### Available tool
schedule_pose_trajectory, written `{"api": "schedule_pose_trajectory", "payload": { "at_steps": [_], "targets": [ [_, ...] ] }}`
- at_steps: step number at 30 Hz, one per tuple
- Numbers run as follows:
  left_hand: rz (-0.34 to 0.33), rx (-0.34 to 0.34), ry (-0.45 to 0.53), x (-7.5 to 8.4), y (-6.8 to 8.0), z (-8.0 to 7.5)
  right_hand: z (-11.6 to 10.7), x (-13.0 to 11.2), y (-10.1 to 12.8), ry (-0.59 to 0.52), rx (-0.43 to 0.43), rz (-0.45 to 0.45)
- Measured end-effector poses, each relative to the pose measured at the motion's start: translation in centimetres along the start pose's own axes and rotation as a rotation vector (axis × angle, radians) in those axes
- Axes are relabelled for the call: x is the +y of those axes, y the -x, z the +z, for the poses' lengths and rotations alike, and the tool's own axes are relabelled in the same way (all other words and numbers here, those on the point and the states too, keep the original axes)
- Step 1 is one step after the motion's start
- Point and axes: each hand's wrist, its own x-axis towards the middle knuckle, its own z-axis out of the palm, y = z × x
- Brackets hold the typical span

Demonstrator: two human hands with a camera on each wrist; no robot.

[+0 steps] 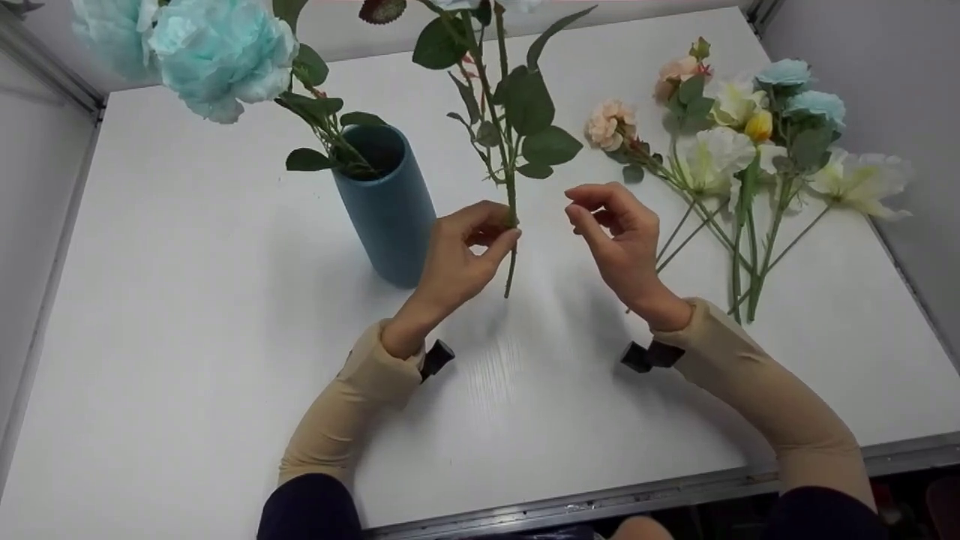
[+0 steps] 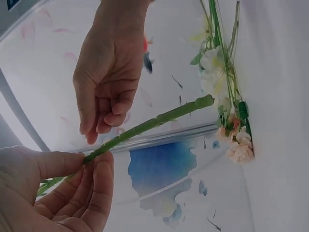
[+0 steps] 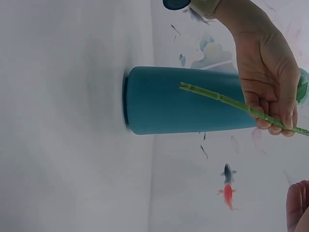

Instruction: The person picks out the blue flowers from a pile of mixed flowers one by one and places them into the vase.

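My left hand (image 1: 469,251) pinches the green stem (image 1: 511,259) of an artificial flower between thumb and fingers. The stem's cut lower end points down past the fingers, and dark leaves (image 1: 529,112) spread above; the bloom is mostly cut off by the top of the head view. Just right of the stem, my right hand (image 1: 619,232) hangs with loosely bent fingers and holds nothing. A tall blue vase (image 1: 386,214) stands left of and behind my left hand. Large light-turquoise blooms (image 1: 221,56) lean leftward out of its mouth. The right wrist view shows the stem (image 3: 217,96) crossing in front of the vase (image 3: 169,101).
On the right of the white table (image 1: 187,337) lies a loose pile of artificial flowers: peach blooms (image 1: 611,125), white lilies (image 1: 716,161) and small blue blooms (image 1: 816,106), with stems toward me. A metal edge (image 1: 525,517) runs along the table's front.
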Motion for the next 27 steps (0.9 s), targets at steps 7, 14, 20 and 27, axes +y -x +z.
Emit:
{"api": "schedule_pose_trajectory", "payload": {
  "at_steps": [7, 14, 20, 27],
  "targets": [
    [0.027, 0.074, -0.033, 0.4, -0.1, -1.0, -1.7, 1.0, 0.6, 0.024, 0.014, 0.028],
    [0.054, 0.119, -0.024, 1.0, -0.2, -2.2, -3.8, 2.4, 1.6, 0.068, 0.038, 0.066],
    [0.068, 0.156, -0.033, 1.7, -0.3, -3.1, -4.9, 2.8, 2.1, 0.111, 0.061, 0.095],
    [0.050, 0.194, -0.019, 2.5, -0.4, -4.2, -5.4, 2.4, 1.9, 0.108, 0.106, 0.101]
  ]
}}
